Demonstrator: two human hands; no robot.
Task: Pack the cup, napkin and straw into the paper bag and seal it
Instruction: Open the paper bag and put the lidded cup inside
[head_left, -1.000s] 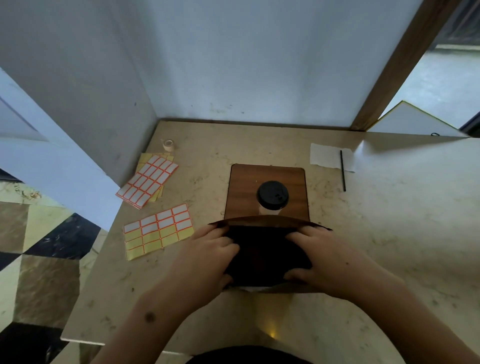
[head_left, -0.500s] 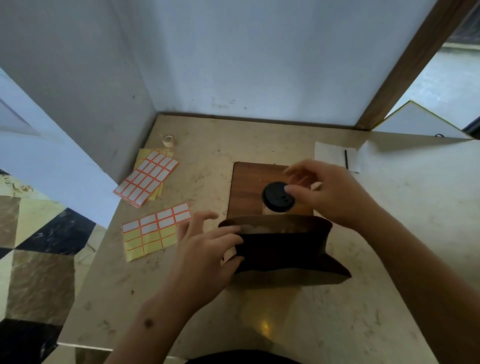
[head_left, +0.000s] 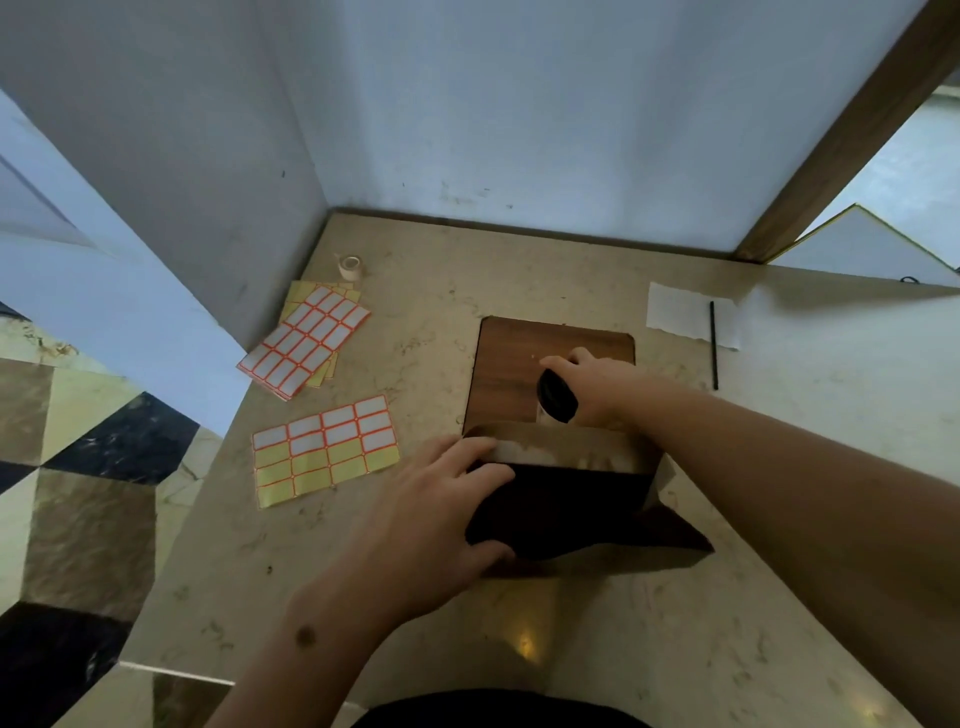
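Head view, contents of the beige marbled tabletop (head_left: 597, 649):

1. Brown paper bag (head_left: 566, 499), standing with its mouth open near the middle of the tabletop, toward the near edge. Your left hand (head_left: 431, 525) grips its left side: fingers curled over the rim, thumb against the lower front face.

2. Paper cup with a black round lid (head_left: 556, 396), tilted, lid facing left, just behind the bag's far rim and above the wooden board. Your right hand (head_left: 597, 387) holds it from the right, fingers wrapped round the body; the fingertips are hidden behind the cup, so how they lie you cannot tell. The cup is outside the bag.

3. Dark brown rectangular wooden board (head_left: 509, 364), flat at the middle of the tabletop, directly behind the bag.

4. White paper napkin (head_left: 680, 312), flat toward the far right corner, apart from the board.

5. Thin black straw (head_left: 714, 348), lying across the napkin's right part, its near end past the napkin's edge onto the tabletop.

6. Sheet of orange-bordered labels on yellow backing (head_left: 324, 447), near the left edge, left of the bag; upper rows white, lower rows yellow.

7. Stack of similar label sheets (head_left: 306, 340), farther back along the left edge, turned at an angle.

8. Small roll of pale tape (head_left: 350, 267), at the far left corner, just behind the stack.
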